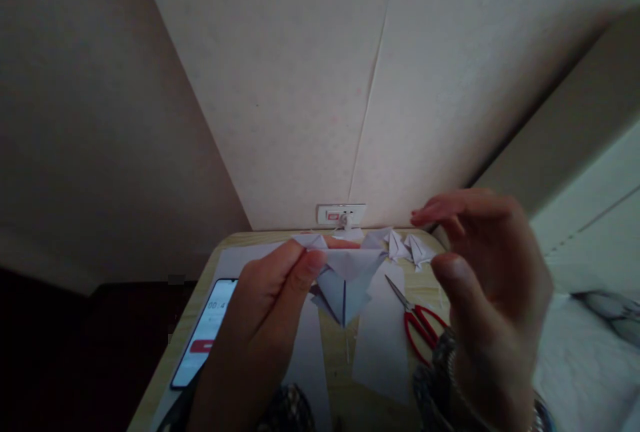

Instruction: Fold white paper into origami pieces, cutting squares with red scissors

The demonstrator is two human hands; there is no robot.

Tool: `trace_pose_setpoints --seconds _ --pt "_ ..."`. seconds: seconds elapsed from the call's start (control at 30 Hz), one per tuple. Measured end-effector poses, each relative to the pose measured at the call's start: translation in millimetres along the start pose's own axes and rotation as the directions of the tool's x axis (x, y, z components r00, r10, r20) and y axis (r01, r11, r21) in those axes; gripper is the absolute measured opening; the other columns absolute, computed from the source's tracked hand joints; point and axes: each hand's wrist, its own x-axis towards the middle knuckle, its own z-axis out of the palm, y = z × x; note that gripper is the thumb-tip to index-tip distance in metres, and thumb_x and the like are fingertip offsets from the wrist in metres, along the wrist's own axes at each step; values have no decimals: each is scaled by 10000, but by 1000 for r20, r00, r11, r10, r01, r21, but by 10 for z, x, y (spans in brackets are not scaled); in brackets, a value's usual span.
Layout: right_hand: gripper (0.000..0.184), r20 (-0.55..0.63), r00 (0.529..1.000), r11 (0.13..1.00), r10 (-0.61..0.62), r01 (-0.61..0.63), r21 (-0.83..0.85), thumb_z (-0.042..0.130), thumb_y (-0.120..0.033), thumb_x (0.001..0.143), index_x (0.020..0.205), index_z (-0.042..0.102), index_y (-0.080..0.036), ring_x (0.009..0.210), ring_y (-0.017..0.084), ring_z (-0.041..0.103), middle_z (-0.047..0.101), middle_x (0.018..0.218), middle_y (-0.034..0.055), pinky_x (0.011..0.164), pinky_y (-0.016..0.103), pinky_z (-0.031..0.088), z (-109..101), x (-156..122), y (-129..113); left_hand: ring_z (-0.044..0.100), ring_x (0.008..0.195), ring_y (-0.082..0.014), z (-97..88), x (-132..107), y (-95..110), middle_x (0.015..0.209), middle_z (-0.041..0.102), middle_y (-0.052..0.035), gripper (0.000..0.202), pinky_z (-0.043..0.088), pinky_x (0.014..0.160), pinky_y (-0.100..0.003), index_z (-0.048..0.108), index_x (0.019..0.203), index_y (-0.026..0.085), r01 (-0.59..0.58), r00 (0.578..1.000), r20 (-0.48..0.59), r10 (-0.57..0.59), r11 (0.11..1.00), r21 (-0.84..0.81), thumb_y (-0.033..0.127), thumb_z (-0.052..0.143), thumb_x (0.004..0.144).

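The left hand [260, 325] pinches the folded paper [347, 282] at its upper left corner, fingers [310, 265] closed on it, and holds it above the surface [335, 379]. The right hand [490, 285] hovers just right of the paper with its fingers wide and holding nothing. Below lie red scissors [423, 325], flat sheets [380, 345] and a phone [205, 332]. Small folded pieces [410, 247] sit by the wall.

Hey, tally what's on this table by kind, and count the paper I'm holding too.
Phone: 1
Scissors: 1
Flat sheets: 2
Folded papers, far edge: 4
Folded paper in left hand: 1
Total: 9
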Motion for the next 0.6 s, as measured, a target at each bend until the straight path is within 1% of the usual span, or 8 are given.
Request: trace_pose_setpoints --seconds 0.03,0.1,0.17,0.23,0.3,0.37,0.47,0.6 --pt "202 19 998 994 68 -69 79 568 -385 877 1029 559 -252 917 171 550 551 943 9 811 297 464 12 -8 -1 566 564 -147 7 -7 0 640 653 18 275 439 540 -245 709 805 255 -4 1000 -26 4 1000 3 405 494 889" --pt "215 136 977 961 163 -189 202 571 -397 876 1022 555 -241 899 165 577 579 937 7 811 290 469 40 -20 -7 592 601 -151 22 -11 -9 705 690 13 266 470 596 -257 726 838 261 -42 999 -34 42 999 13 380 494 894" --pt "203 270 936 922 228 -296 249 583 -406 868 988 575 -243 897 161 602 612 942 2 822 286 469 68 -24 -19 627 692 -158 39 -1 -20 799 717 13 254 494 699 -270 736 864 268 -117 993 -7 117 993 7 334 493 902" --pt "164 336 902 885 269 -370 284 605 -385 858 949 598 -248 883 150 617 636 943 -8 816 272 473 87 -19 -35 647 819 -167 57 15 -26 882 725 18 252 495 791 -275 736 878 278 -202 979 20 202 979 -18 273 486 907" --pt "120 344 890 857 299 -409 313 638 -351 841 905 614 -253 853 137 626 649 918 -19 788 252 480 93 -7 -52 644 903 -164 71 30 -29 938 714 26 263 490 827 -264 733 865 286 -273 961 25 274 961 -36 231 479 908" --pt "89 323 891 845 320 -422 328 671 -314 819 865 624 -254 824 131 633 661 877 -25 738 233 488 89 4 -69 642 889 -151 81 36 -28 945 693 30 262 496 807 -247 731 838 288 -293 956 8 293 956 -22 224 486 905" --pt "52 301 894 842 333 -425 332 690 -259 803 832 648 -253 780 130 646 680 829 -25 663 221 494 80 9 -88 639 767 -130 82 34 -20 889 663 28 249 511 718 -228 732 806 279 -263 964 -23 263 965 6 238 503 894" --pt "44 277 902 855 331 -411 316 706 -237 784 765 670 -254 694 140 643 678 730 -24 643 244 512 76 11 -90 615 653 -94 62 46 -7 768 670 55 213 499 628 -181 735 767 278 -213 976 -32 214 977 14 196 556 849"
